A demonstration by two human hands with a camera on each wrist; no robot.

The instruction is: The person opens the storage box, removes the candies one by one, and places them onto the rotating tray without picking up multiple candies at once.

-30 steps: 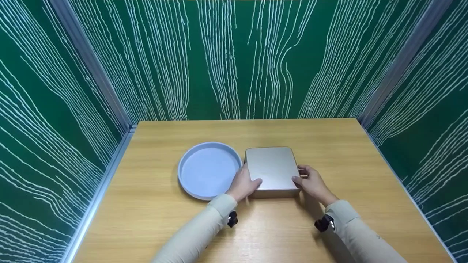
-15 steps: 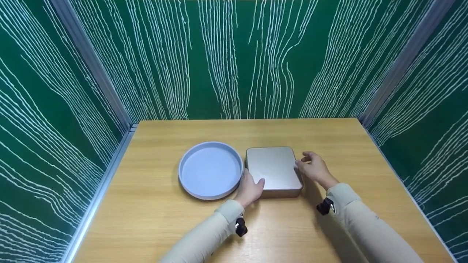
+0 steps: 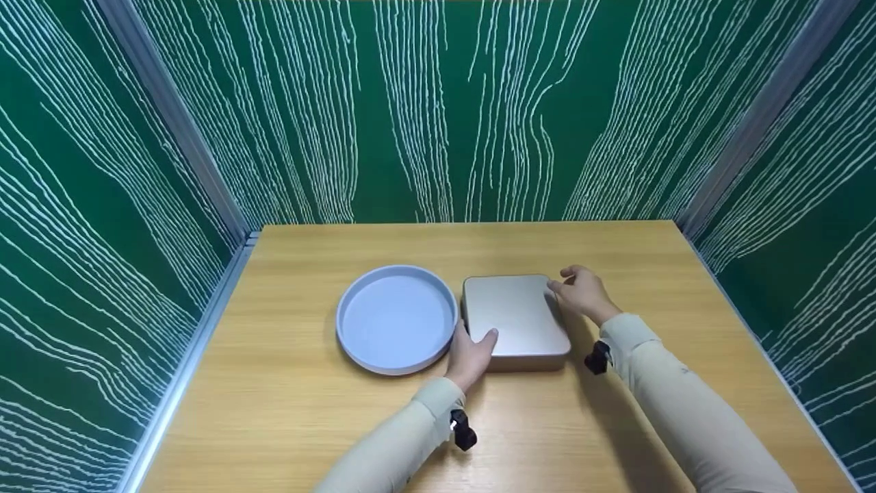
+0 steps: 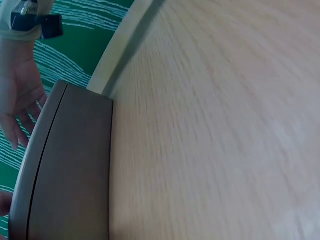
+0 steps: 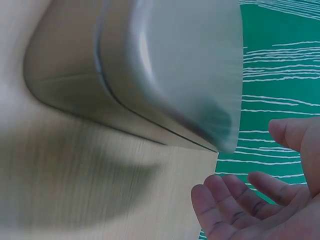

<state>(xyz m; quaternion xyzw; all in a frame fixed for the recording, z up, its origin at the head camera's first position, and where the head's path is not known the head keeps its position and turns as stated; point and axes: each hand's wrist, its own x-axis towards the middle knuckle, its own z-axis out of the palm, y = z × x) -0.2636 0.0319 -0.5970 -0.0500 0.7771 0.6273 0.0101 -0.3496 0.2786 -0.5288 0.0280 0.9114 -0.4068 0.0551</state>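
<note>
A square metal tin (image 3: 517, 315) with a lid seam round its side sits on the table. My left hand (image 3: 471, 352) holds its front left corner, thumb over the lid's edge and fingers down the left side. In the left wrist view the tin's front wall (image 4: 75, 165) fills the left, and only a bit of the thumb (image 4: 4, 202) shows. By the tin's back right corner is my right hand (image 3: 582, 291), its fingers loosely spread and palm facing the tin. In the right wrist view a gap separates the right hand (image 5: 280, 195) from the tin (image 5: 185, 60).
Directly left of the tin lies a round light-blue plate (image 3: 397, 322) with a raised rim, close beside my left fingers. The wooden table (image 3: 287, 424) ends at green walls (image 3: 465, 109) with white wavy lines. Metal posts (image 3: 178, 109) stand at the corners.
My right hand has let go of the tin's right side and moved back along it to the far corner. The left hand has shifted slightly right with its thumb still on the lid.
</note>
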